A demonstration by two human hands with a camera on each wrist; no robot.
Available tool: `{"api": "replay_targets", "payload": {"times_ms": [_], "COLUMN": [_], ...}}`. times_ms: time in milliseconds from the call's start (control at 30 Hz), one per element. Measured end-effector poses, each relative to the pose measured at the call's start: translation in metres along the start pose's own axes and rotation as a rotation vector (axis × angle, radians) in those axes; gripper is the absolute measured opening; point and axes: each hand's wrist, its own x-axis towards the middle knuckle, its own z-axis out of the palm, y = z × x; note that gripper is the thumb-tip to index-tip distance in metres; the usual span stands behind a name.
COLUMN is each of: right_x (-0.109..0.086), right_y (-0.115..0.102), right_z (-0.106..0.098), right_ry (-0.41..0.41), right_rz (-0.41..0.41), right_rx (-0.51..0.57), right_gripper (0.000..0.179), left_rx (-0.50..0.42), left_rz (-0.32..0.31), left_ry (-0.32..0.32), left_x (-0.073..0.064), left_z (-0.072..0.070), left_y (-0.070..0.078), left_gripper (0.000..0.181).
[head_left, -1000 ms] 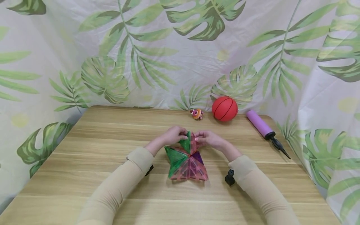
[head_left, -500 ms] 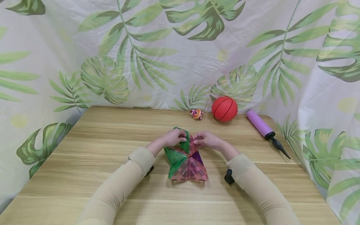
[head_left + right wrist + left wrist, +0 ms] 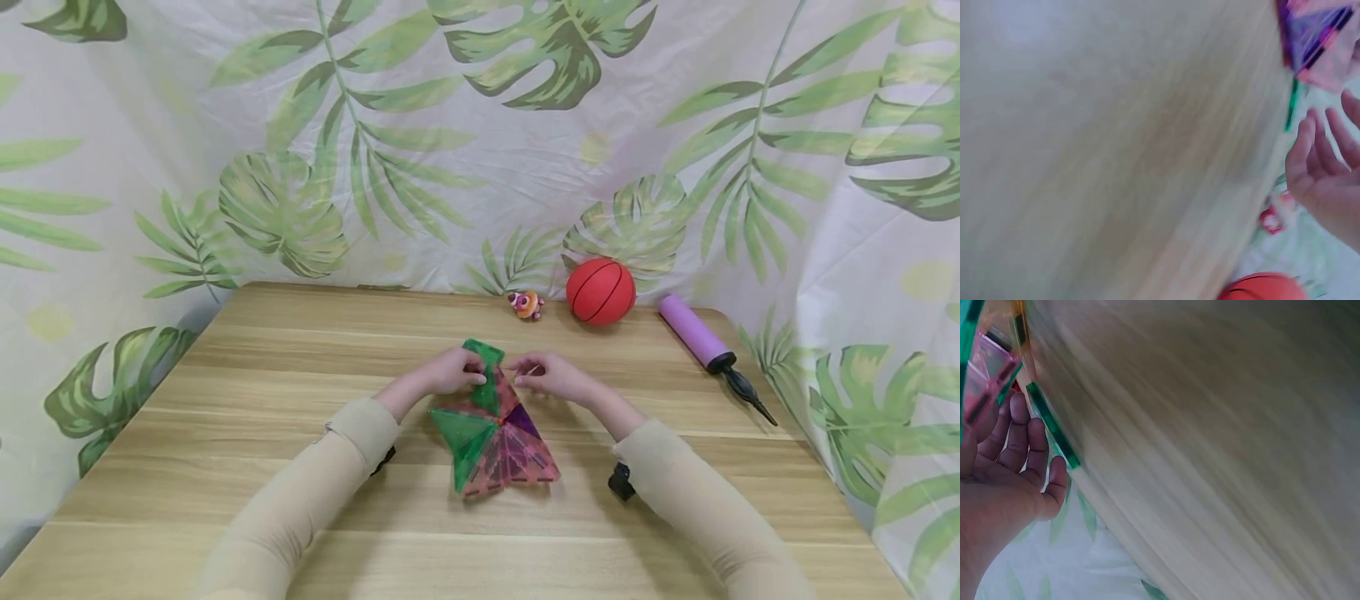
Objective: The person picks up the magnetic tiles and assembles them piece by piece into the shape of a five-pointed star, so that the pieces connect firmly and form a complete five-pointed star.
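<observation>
Translucent magnetic tiles in green, pink and purple form a star-like structure (image 3: 504,454) on the wooden table, meeting at a central point. My left hand (image 3: 453,372) pinches a green magnetic tile (image 3: 487,393) at the structure's far side; in the left wrist view its outer fingers are loosely bent beside a green tile edge (image 3: 1052,425). My right hand (image 3: 551,377) is just right of the pink tile (image 3: 510,398), thumb and fingers apart. In the right wrist view the right hand (image 3: 1325,165) holds nothing, close to the purple tile (image 3: 1316,34).
Toward the back edge stand a small pink and orange figure (image 3: 527,305) and a red ball (image 3: 601,291). A purple hand pump (image 3: 693,333) with a black nozzle lies at the right. Leaf-printed cloth (image 3: 405,167) hangs behind the table (image 3: 285,367).
The far green tiles have swung left with my left hand, and a further green tile shows beyond it. My right hand has let go of the pink tile. The structure has turned slightly.
</observation>
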Motion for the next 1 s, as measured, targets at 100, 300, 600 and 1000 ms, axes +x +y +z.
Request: {"api": "replay_targets", "payload": {"times_ms": [100, 300, 600, 1000], "right_x": [-0.013, -0.042, -0.057, -0.055], "right_y": [-0.013, -0.036, -0.039, -0.023], "right_z": [0.004, 0.023, 0.041, 0.022], "right_ry": [0.059, 0.048, 0.008, -0.091], "right_rz": [-0.122, -0.185, -0.203, -0.35], "right_rx": [-0.153, -0.325, -0.471, -0.414], "right_gripper": [0.033, 0.048, 0.06, 0.056], "left_rx": [-0.005, 0.041, 0.177, 0.17], "left_rz": [-0.007, -0.027, -0.034, -0.001], "left_ry": [0.042, 0.181, 0.12, 0.036], "left_x": [-0.003, 0.0, 0.012, 0.015], "left_z": [-0.006, -0.022, -0.023, -0.027], "left_y": [-0.005, -0.016, -0.038, -0.051], "left_gripper": [0.018, 0.031, 0.065, 0.063]}}
